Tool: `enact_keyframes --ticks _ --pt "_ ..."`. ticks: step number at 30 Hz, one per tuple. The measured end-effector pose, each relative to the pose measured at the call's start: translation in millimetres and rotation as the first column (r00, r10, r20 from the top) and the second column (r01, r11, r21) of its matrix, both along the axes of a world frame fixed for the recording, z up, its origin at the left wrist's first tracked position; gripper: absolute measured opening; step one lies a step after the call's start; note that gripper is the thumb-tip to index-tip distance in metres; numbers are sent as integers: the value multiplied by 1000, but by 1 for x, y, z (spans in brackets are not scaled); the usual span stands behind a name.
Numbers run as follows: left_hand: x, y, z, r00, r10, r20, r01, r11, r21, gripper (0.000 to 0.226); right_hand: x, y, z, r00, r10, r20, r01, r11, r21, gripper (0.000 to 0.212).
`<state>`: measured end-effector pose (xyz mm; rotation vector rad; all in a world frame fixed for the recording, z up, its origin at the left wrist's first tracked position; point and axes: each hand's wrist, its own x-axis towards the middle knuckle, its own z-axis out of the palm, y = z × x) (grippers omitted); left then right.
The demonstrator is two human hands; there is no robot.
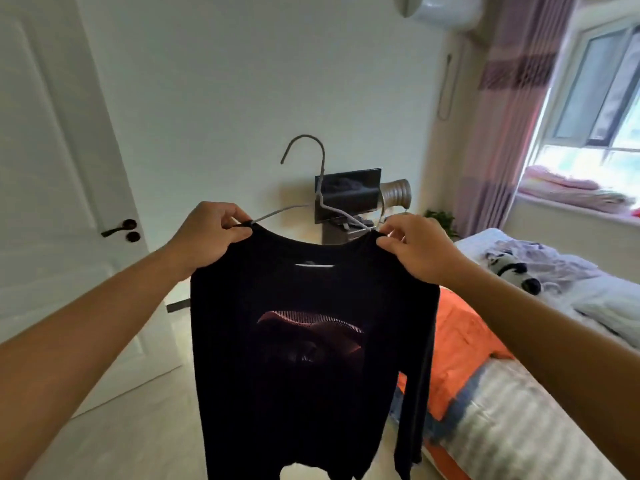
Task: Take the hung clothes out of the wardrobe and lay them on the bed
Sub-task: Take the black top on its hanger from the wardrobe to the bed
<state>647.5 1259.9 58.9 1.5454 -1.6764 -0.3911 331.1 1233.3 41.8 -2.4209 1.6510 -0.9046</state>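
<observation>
A black long-sleeved shirt [304, 393] with a reddish print hangs in front of me on a grey wire hanger [320, 178], whose hook sticks up above the collar. My left hand [211, 235] pinches the shirt's left shoulder at the collar. My right hand [420, 251] pinches the right shoulder the same way. The bed [519, 410] lies to the right, with an orange garment [460, 341] and a pale patterned garment [530, 268] lying on it. The wardrobe is out of view.
A white door [52, 202] with a dark handle stands at the left. Behind the shirt, a small stand holds a dark screen [349, 195] and a lamp. A curtained window [588, 109] with folded bedding on its sill is at the right. Pale floor spreads below.
</observation>
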Motion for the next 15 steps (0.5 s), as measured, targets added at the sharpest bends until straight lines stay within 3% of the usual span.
enact_keyframes --ticks 15 --pt "-148 -259 -38 893 -442 87 427 891 154 8 -122 -111 -40 899 -419 -127 436 883 174 12"
